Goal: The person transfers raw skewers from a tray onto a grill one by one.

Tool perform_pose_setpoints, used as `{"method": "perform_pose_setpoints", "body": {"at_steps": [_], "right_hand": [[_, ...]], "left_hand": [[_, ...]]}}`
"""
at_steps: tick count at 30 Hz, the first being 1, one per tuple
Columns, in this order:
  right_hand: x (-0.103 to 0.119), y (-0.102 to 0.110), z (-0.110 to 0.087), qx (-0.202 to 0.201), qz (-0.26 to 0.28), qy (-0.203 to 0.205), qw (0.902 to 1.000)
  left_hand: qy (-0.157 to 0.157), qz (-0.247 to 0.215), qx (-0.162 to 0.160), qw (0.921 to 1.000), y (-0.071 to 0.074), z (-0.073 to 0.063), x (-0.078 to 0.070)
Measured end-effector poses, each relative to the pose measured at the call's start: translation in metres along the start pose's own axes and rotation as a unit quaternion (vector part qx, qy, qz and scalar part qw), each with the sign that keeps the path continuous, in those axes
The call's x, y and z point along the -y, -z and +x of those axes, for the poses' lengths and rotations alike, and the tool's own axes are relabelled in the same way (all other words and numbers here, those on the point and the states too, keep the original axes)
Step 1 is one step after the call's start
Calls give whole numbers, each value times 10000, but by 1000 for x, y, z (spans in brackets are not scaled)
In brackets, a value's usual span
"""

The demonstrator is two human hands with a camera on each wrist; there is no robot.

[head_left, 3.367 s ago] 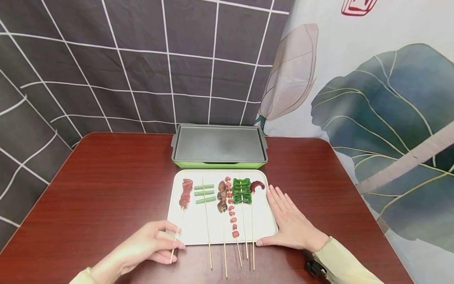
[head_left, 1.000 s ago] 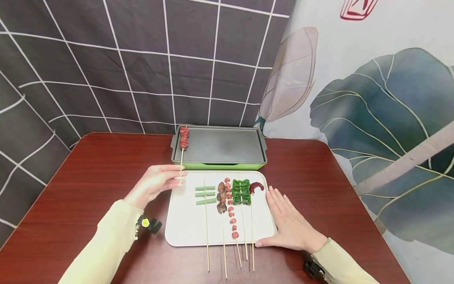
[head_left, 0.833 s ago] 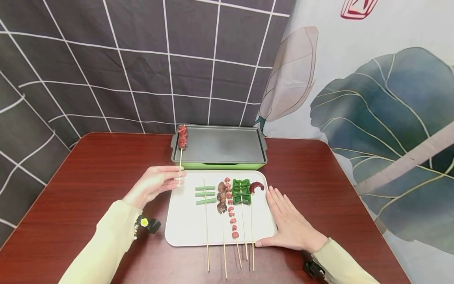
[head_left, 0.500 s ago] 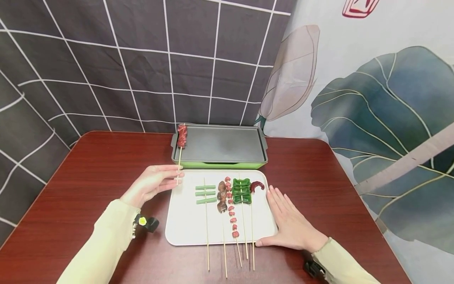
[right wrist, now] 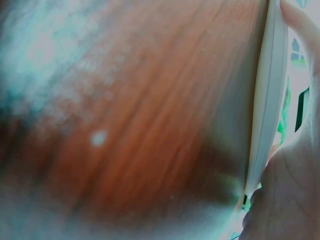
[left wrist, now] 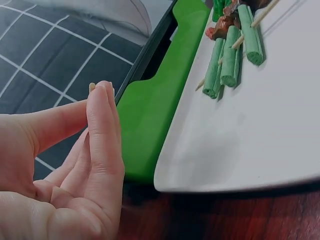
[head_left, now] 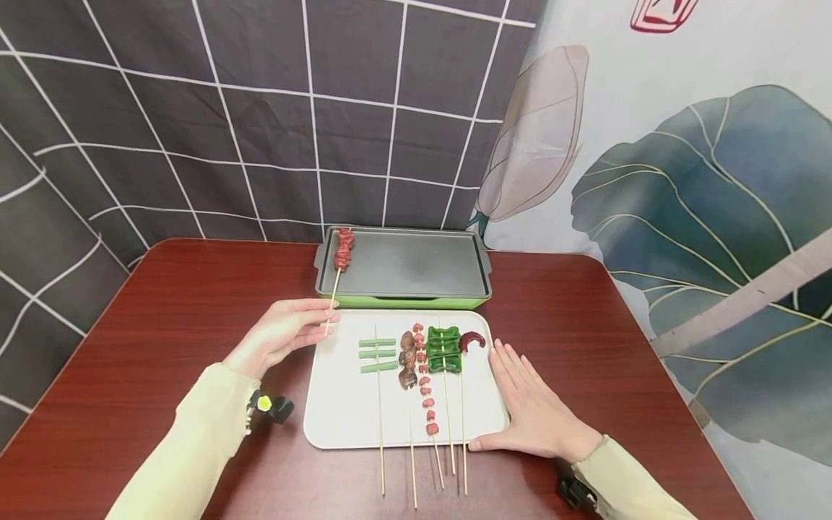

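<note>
One skewer of dark red meat chunks on a thin pale wooden stick [head_left: 344,249] is at the left end of a dark grey rectangular griddle with a green base [head_left: 409,263] – whether touching its surface, I cannot tell. The left hand [head_left: 279,332] pinches the lower stick between thumb and fingers, beside the far left corner of a white rounded tray [head_left: 344,412]. Five more skewers lie on that tray: pale green rods [head_left: 378,354], brown chunks [head_left: 407,361], small red pieces [head_left: 432,428], glossy green pepper-like pieces [head_left: 444,350] and a dark red curl [head_left: 471,340]. The right hand [head_left: 536,412] – fingers straight, thumb spread – rests against the tray's right edge, on a reddish-brown wooden table [head_left: 195,310].
</note>
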State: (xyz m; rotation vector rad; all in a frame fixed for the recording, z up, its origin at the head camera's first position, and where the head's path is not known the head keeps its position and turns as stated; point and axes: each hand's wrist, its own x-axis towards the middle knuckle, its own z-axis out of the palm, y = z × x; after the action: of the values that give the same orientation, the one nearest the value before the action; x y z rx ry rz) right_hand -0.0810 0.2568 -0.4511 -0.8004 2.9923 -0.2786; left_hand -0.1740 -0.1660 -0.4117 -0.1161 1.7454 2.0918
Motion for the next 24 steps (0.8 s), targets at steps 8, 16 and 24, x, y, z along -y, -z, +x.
{"method": "perform_pose_setpoints", "body": {"at_steps": [8, 16, 24], "right_hand": [[0, 0, 0, 17, -4, -23, 10000], [0, 1, 0, -15, -18, 6, 10000], [1, 3, 0, -40, 55, 35, 10000]], "left_hand": [[2, -71, -39, 10000, -6, 3, 4], [-73, 19, 49, 10000, -4, -1, 7], [-34, 721, -131, 9973, -1, -27, 13]]}}
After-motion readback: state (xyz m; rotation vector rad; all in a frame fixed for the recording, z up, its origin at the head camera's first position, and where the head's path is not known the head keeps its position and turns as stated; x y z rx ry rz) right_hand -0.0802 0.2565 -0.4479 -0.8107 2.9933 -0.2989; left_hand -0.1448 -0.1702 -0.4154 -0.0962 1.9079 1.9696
